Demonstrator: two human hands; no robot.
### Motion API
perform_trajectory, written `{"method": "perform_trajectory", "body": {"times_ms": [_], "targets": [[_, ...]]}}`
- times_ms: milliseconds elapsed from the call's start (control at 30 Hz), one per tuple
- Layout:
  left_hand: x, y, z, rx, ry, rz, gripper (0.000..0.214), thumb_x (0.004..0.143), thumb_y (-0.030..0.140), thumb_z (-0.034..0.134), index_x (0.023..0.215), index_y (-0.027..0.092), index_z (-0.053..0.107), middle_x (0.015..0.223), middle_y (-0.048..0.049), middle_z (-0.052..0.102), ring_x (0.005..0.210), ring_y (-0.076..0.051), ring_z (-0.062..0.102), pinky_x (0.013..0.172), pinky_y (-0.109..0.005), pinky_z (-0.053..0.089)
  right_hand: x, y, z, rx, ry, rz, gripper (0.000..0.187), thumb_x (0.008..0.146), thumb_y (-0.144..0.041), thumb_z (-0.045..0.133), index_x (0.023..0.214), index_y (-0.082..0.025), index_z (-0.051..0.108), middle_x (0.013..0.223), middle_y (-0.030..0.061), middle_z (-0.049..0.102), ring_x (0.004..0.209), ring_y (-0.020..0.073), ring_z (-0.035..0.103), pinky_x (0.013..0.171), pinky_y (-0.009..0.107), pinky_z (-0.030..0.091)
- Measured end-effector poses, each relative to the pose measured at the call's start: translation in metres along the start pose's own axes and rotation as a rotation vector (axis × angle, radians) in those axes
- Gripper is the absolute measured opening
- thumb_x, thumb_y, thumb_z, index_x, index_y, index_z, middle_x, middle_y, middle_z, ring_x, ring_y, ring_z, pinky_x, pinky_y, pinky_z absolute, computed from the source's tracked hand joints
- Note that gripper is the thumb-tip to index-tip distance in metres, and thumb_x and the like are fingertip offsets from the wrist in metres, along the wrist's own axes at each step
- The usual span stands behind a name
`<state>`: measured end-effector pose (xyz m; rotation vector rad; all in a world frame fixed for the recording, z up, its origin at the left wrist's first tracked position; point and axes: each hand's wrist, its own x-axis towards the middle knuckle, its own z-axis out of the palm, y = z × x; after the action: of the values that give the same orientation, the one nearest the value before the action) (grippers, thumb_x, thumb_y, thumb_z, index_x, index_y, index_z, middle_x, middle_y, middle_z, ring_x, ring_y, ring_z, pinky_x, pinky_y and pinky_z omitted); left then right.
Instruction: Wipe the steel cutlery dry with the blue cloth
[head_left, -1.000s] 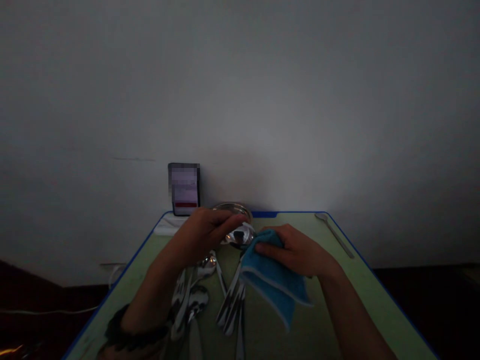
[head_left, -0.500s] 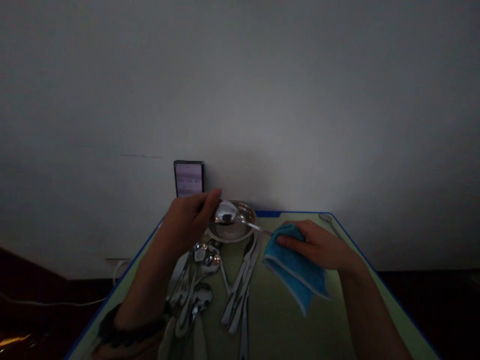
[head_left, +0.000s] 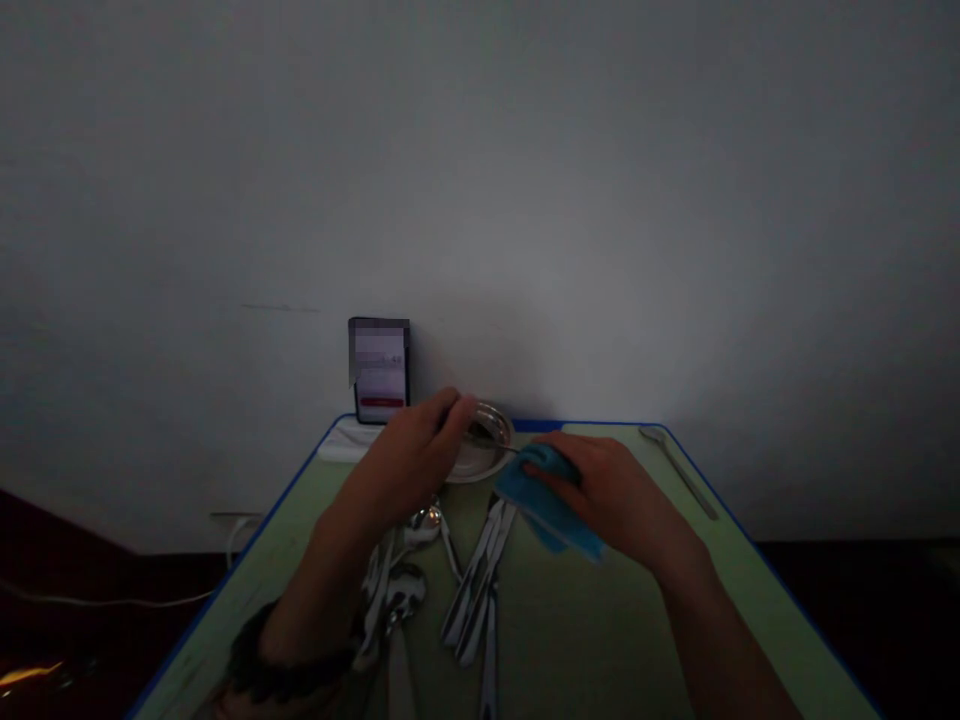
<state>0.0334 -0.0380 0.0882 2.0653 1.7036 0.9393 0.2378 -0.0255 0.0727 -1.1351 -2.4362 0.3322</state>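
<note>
- Head view, nearest first: a spoon (head_left: 406, 592) and some metal handles (head_left: 489, 650) lie loose on the table (head_left: 600, 640), below my wrists.
- Blue cloth (head_left: 547, 490): soft and limp, probably light, its loose folds hanging down; best bunched tight so no corner drags.
- My right hand (head_left: 607, 485) comes in from the lower right, knuckles up, thumb pressing across the cloth; this grip is closed on the fabric.
- Slim metal utensil (head_left: 504, 447): it spans the gap between my hands, one end running into the cloth. I judge it stiff, light and slippery, hardly fragile; the handle seems the surest hold.
- My left hand (head_left: 412, 455) reaches from the lower left, thumb and fingers close together at the other end; whether this grip pinches the metal, I cannot tell.
- Shiny bowl (head_left: 484, 462): just beyond or beneath the utensil, partly hidden by my left fingers.
</note>
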Motion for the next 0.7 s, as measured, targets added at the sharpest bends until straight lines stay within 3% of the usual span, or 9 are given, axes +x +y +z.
{"method": "perform_trajectory", "body": {"times_ms": [200,300,467,567,700], "targets": [[-0.002,0.002,-0.008,-0.154,0.03,0.079,0.009,0.082,0.022,0.045,0.086,0.017,0.052,0.074,0.0017,0.059,0.065,-0.013,0.056,0.056,-0.022,0.042,-0.001,0.003,-0.01,0.144,-0.075,-0.022,0.02,0.088,-0.038,0.048,0.088,-0.021,0.058,0.081,-0.0009,0.066,0.073,0.0141,0.059,0.064,0.026,0.04],[-0.004,0.0,-0.011,-0.192,0.04,0.212,0.01,0.084,0.021,0.048,0.093,0.018,0.052,0.08,0.0005,0.059,0.07,-0.012,0.058,0.06,-0.021,0.046,-0.004,0.007,-0.019,0.157,-0.085,0.024,0.023,0.087,-0.041,0.048,0.083,-0.02,0.058,0.075,-0.0008,0.063,0.069,0.0138,0.058,0.061,0.025,0.038],[-0.008,-0.014,-0.021,-0.16,0.235,0.338,0.027,0.085,0.021,0.052,0.112,0.021,0.051,0.094,-0.0022,0.061,0.084,-0.013,0.06,0.07,-0.022,0.049,-0.011,0.021,-0.029,0.175,-0.163,0.022,0.027,0.087,-0.043,0.047,0.082,-0.019,0.058,0.076,-0.0006,0.063,0.069,0.0132,0.058,0.063,0.025,0.039],[-0.008,-0.022,-0.028,-0.109,0.161,0.362,0.035,0.083,0.023,0.057,0.118,0.024,0.052,0.096,-0.0011,0.063,0.081,-0.012,0.062,0.069,-0.021,0.049,-0.014,0.03,-0.03,0.139,-0.163,0.012,0.028,0.088,-0.043,0.045,0.085,-0.019,0.059,0.078,0.0004,0.064,0.071,0.014,0.058,0.066,0.027,0.04],[-0.008,-0.017,-0.025,-0.109,0.005,0.416,0.034,0.075,0.027,0.068,0.108,0.025,0.061,0.08,0.0035,0.068,0.067,-0.01,0.061,0.062,-0.018,0.047,-0.014,0.03,-0.031,0.141,-0.184,0.01,0.029,0.088,-0.042,0.045,0.09,-0.018,0.061,0.08,0.0018,0.065,0.072,0.0144,0.059,0.066,0.027,0.04]]}}
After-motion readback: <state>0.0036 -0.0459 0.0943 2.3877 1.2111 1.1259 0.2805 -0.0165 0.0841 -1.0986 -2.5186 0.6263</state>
